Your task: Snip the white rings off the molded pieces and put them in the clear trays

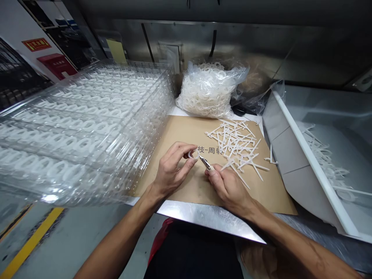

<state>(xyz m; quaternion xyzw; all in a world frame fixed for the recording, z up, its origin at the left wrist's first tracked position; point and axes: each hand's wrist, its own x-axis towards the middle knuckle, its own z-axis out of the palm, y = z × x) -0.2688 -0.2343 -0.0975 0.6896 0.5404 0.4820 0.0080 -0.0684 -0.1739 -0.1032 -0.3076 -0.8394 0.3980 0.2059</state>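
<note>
My left hand pinches a small white plastic ring between thumb and fingers, above the sheet of brown cardboard. In my right hand is a pair of small nippers; their metal tips point up and left and meet the ring's right side, though whether they touch it I cannot tell. The handles are mostly hidden in my closed fingers. Just beyond my right hand lies a loose pile of thin white plastic sprues.
Stacked clear plastic trays filled with rows of white rings stand on the left. A clear bag of rings sits at the back. To the right, a white bin holds more white plastic pieces. The metal table edge runs in front of me.
</note>
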